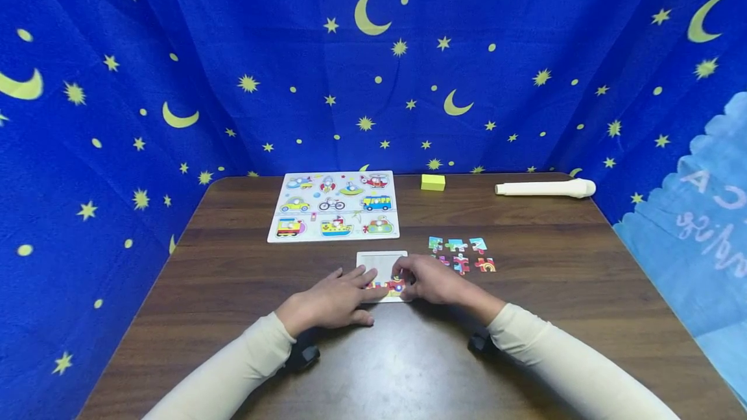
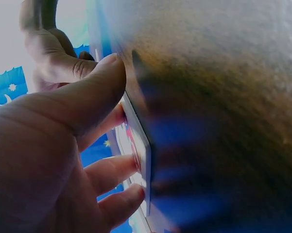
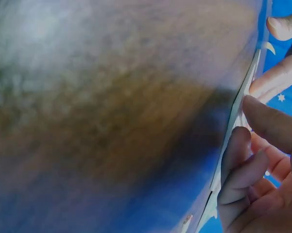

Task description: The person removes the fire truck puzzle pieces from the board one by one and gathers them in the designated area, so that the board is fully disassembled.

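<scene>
Two hands meet over a small tray at the middle of the counter, and we find the right hand nearer the crucial spot: the right end of the row of pieces lies just left of its grip, beside curved thumb and forefinger. Those fingertips stand a little apart about that corner; whether they clamp a piece, we cannot tell, even from the right wrist view. The left hand reaches over the tray's left side, fingers spread and touching it, its grip apart and clamped on nothing, its thumb off the near edge. We see the row run left to right along the near strip, while the tray's bare part lies on the far side. The tray sits square-on, its long axis, we judge, running near to far, though the slant of our view leaves doubt. Six loose pieces lie to the right, just past the right hand and well apart from the left; the picture board rests far and left, its long axis left to right
</scene>
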Tool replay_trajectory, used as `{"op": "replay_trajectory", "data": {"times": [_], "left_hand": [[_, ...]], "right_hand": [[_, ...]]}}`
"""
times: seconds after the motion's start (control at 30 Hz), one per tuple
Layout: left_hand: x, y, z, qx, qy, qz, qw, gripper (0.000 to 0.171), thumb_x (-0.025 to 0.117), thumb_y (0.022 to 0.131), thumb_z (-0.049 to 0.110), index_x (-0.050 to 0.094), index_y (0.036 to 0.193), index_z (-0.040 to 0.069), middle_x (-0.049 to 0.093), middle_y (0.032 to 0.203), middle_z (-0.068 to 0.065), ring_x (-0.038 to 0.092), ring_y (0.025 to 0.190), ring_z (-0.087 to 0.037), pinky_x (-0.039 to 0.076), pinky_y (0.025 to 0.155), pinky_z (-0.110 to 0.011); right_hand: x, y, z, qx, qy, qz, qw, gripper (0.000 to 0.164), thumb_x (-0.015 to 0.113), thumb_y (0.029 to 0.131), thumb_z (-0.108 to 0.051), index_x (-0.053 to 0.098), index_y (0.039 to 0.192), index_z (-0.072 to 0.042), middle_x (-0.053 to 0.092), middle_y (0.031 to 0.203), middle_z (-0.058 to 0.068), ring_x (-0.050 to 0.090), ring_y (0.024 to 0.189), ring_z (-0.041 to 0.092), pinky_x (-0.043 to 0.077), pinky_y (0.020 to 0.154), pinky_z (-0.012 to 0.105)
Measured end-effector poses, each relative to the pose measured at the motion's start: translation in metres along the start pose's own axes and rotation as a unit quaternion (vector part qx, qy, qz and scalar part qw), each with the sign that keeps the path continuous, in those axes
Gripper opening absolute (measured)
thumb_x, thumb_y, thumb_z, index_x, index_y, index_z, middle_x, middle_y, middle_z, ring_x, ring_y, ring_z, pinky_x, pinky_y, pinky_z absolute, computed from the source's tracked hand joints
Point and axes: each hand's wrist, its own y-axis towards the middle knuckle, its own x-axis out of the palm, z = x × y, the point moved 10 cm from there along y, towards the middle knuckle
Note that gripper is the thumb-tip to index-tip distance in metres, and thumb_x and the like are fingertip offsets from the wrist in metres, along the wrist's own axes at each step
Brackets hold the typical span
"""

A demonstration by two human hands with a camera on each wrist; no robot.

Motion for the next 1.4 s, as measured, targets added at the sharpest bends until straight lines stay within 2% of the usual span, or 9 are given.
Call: {"op": "replay_trajectory", "data": {"times": [0.3,0.47,0.57,0.67,0.83,1.0,1.17,1.4], "left_hand": [[0.001,0.000,-0.001,-0.008,-0.005,-0.012,0.9999,0.061,0.060,0.098,0.054,0.045,0.155,0.036,0.033,0.165,-0.010,0.029,0.153,-0.034,0.030,0.116,-0.066],[0.001,0.000,0.000,-0.008,-0.008,-0.015,0.9998,0.061,0.060,0.099,0.053,0.044,0.155,0.036,0.031,0.166,-0.009,0.027,0.153,-0.033,0.029,0.117,-0.066],[0.000,0.000,0.002,-0.006,-0.013,-0.016,0.9998,0.061,0.061,0.099,0.052,0.044,0.155,0.036,0.030,0.167,-0.009,0.027,0.153,-0.033,0.029,0.116,-0.067],[0.000,0.000,0.003,-0.002,-0.015,-0.015,0.9998,0.061,0.061,0.099,0.051,0.045,0.155,0.035,0.031,0.166,-0.010,0.027,0.153,-0.034,0.029,0.115,-0.068],[0.000,-0.001,0.003,0.003,-0.014,-0.010,0.9998,0.060,0.060,0.100,0.051,0.045,0.155,0.033,0.031,0.166,-0.010,0.028,0.153,-0.034,0.030,0.115,-0.068],[0.000,-0.002,0.001,0.001,-0.018,-0.007,0.9998,0.060,0.061,0.100,0.050,0.045,0.155,0.033,0.030,0.166,-0.010,0.027,0.153,-0.034,0.029,0.115,-0.068],[0.000,-0.002,0.001,0.002,-0.018,-0.007,0.9998,0.059,0.060,0.100,0.050,0.045,0.155,0.034,0.030,0.167,-0.010,0.027,0.153,-0.034,0.029,0.116,-0.067],[0.000,-0.001,0.001,0.000,-0.022,-0.012,0.9997,0.060,0.060,0.100,0.050,0.044,0.155,0.033,0.028,0.167,-0.009,0.025,0.154,-0.034,0.027,0.117,-0.068]], "right_hand": [[0.000,-0.001,-0.001,-0.007,0.015,-0.020,1.000,0.037,0.086,0.075,-0.009,0.068,0.107,-0.010,0.062,0.084,-0.005,0.056,0.077,0.006,0.048,0.071,0.025],[-0.013,-0.010,0.002,-0.031,0.032,-0.009,0.999,0.037,0.086,0.077,-0.012,0.068,0.108,-0.009,0.064,0.087,-0.005,0.058,0.081,0.007,0.050,0.074,0.026],[-0.027,-0.025,0.014,-0.034,0.051,0.002,0.998,0.035,0.086,0.078,-0.012,0.069,0.109,-0.010,0.065,0.091,-0.005,0.059,0.085,0.009,0.051,0.075,0.027],[-0.040,-0.046,0.036,-0.017,0.078,0.012,0.997,0.034,0.084,0.080,-0.011,0.069,0.111,-0.011,0.065,0.092,-0.004,0.059,0.086,0.013,0.051,0.073,0.027],[-0.059,-0.084,0.083,0.034,0.092,0.036,0.994,0.034,0.083,0.083,-0.014,0.068,0.114,-0.012,0.064,0.094,-0.002,0.058,0.086,0.014,0.050,0.070,0.026],[-0.067,-0.113,0.121,0.075,0.088,0.037,0.993,0.035,0.082,0.086,-0.018,0.068,0.117,-0.012,0.061,0.092,0.000,0.055,0.079,0.012,0.048,0.065,0.025],[-0.072,-0.127,0.135,0.076,0.088,0.036,0.993,0.035,0.081,0.087,-0.018,0.068,0.118,-0.011,0.058,0.088,0.000,0.052,0.074,0.009,0.045,0.062,0.025],[-0.071,-0.129,0.139,0.083,0.093,0.020,0.992,0.036,0.081,0.085,-0.014,0.067,0.119,-0.009,0.056,0.089,0.002,0.052,0.076,0.010,0.045,0.063,0.024]]}}
